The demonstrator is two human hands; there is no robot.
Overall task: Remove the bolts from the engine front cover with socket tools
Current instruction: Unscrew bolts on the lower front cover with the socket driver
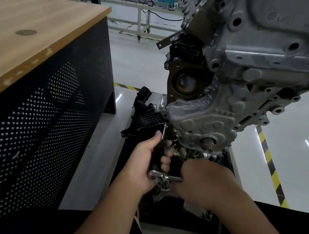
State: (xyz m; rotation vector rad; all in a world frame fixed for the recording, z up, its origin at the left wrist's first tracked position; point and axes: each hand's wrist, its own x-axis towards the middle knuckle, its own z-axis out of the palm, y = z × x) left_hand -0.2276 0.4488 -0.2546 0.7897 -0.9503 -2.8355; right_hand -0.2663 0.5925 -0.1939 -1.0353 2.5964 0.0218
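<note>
Left hand (148,160) fingers curled round black driver handle (159,153); thin shaft (164,131) beyond fingertips reaches front cover (198,121) edge. Right hand (200,180) grips chrome ratchet (165,177). Cast lettering on engine (279,45) unreadable.

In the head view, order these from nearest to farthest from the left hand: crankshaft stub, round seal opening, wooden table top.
1. Crankshaft stub, right of the left hand.
2. Round seal opening, higher on the engine.
3. Wooden table top, far upper left.

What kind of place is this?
Probably an automotive training workshop: a bare engine stands upright, yellow-black floor tape marks the glossy floor, and a wood-topped workbench stands alongside.
</note>
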